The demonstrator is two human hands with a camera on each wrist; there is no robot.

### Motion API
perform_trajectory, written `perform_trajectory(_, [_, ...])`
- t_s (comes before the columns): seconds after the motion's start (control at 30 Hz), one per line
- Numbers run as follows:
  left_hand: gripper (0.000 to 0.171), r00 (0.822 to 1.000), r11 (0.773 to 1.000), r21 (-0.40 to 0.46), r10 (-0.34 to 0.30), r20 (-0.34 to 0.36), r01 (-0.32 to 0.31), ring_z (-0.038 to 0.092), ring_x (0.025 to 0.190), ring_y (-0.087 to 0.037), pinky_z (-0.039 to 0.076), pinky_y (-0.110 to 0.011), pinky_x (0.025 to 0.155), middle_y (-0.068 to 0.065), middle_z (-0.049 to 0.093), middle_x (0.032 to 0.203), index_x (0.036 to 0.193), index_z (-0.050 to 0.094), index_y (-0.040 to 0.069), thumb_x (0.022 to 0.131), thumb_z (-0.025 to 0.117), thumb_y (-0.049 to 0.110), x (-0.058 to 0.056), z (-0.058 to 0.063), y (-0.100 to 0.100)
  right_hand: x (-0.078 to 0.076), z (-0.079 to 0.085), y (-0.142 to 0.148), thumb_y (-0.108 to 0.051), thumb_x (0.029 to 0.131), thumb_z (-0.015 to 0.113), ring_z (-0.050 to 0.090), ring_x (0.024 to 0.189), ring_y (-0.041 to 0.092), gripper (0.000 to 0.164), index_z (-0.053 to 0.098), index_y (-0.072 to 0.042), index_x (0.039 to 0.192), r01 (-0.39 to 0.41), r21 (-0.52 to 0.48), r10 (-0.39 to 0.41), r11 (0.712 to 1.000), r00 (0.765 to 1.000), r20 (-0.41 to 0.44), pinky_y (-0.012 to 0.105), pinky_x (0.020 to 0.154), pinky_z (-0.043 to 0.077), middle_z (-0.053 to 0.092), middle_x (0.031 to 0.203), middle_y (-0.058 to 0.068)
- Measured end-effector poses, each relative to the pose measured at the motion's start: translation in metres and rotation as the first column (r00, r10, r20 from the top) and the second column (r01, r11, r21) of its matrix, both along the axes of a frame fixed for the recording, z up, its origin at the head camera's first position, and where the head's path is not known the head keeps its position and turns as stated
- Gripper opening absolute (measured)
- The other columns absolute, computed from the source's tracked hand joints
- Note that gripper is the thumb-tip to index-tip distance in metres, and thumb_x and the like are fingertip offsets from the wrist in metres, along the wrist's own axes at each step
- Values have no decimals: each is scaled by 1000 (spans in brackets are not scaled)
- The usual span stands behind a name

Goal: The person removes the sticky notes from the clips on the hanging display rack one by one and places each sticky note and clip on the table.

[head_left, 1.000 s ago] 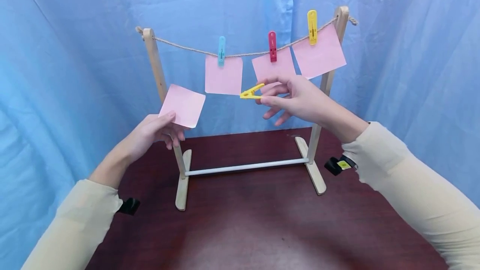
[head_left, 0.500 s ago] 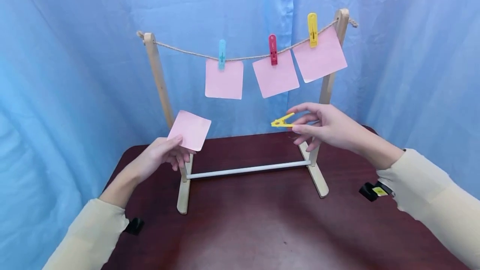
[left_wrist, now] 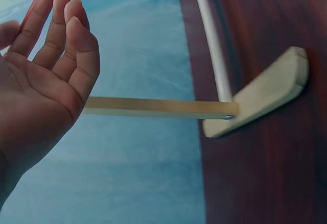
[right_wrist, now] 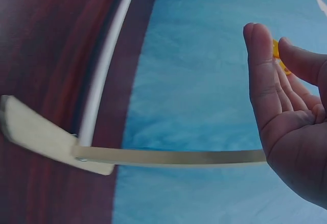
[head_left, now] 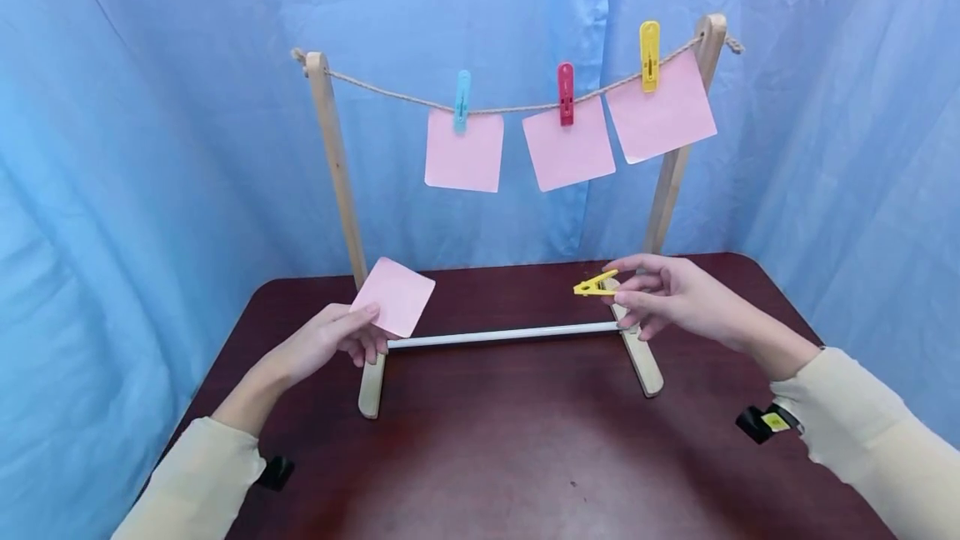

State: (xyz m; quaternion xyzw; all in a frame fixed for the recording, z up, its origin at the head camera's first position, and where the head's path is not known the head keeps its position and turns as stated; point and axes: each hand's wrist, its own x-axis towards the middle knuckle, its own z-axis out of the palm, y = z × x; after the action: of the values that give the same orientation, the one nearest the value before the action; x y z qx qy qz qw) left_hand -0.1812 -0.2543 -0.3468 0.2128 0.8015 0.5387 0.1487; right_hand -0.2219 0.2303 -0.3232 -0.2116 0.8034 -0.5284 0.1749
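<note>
Between thumb and fingers, my left hand pinches a square pink paper by its lower left corner, in front of the rack's left post. My right hand holds a yellow clothespin by its handle ends, near the foot of the right post. In the right wrist view only bits of that clothespin show behind the fingers. Above both hands a rope sags between the posts. From it hang several pink papers, pinned by a light blue clothespin, a red clothespin and another yellow clothespin.
The wooden rack has a left post, a right post and a white crossbar low between its feet. It stands on a dark red table. Blue cloth hangs behind and at both sides.
Both hands have come down from near the hanging papers, the left with its paper and the right with the yellow clothespin. The right hand has also moved to the right.
</note>
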Motion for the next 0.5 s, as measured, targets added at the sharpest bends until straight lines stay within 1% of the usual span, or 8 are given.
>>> perform_trajectory(0.1, [44, 1000, 1000, 8, 0, 23, 0, 63, 70, -26, 53, -32, 63, -18, 68, 86, 103, 67, -11, 110, 41, 25, -2, -13, -3, -3, -15, 5, -17, 98, 71, 74, 88, 33, 52, 48, -2, 142, -7, -6, 7, 1000, 1000, 22, 45, 69, 61, 71, 116, 20])
perform_trajectory(0.2, [45, 999, 1000, -1, 4, 47, -4, 63, 70, -24, 53, -32, 62, -17, 69, 88, 105, 69, -9, 111, 41, 26, -4, -25, -6, -5, -30, 10, -16, 98, 70, 74, 90, 34, 55, 45, 1, 144, -6, -11, 6, 1000, 999, 47, 45, 69, 61, 68, 119, 25])
perform_trajectory(0.27, [47, 998, 1000, -8, 5, 68, -4, 63, 71, -24, 53, -33, 63, -16, 69, 89, 108, 69, -9, 111, 41, 28, -6, -33, -7, -8, -41, 14, -16, 98, 69, 73, 92, 37, 56, 44, 1, 145, -4, -20, 5, 1000, 998, 65, 45, 69, 61, 68, 118, 26])
perform_trajectory(0.33, [49, 995, 1000, -20, 11, 94, -9, 64, 73, -23, 53, -34, 63, -15, 70, 90, 110, 69, -10, 111, 41, 30, -7, -42, -8, -9, -51, 18, -16, 99, 69, 72, 94, 40, 58, 42, 3, 146, -2, -26, 4, 1000, 997, 83, 44, 69, 61, 69, 116, 24])
perform_trajectory(0.4, [50, 991, 1000, -29, 14, 133, -10, 64, 74, -25, 54, -34, 65, -16, 70, 91, 110, 68, -11, 110, 42, 32, -9, -50, -9, -12, -61, 23, -14, 99, 68, 72, 95, 41, 58, 41, 4, 147, 0, -36, 4, 999, 995, 99, 44, 69, 61, 71, 114, 20])
perform_trajectory(0.5, [52, 975, 999, -41, 12, 222, -3, 66, 77, -26, 56, -35, 66, -20, 69, 93, 112, 66, -13, 109, 45, 34, -10, -61, -11, -15, -74, 29, -14, 99, 68, 72, 95, 41, 60, 39, 6, 148, 8, -54, -2, 999, 993, 122, 43, 69, 61, 72, 113, 17])
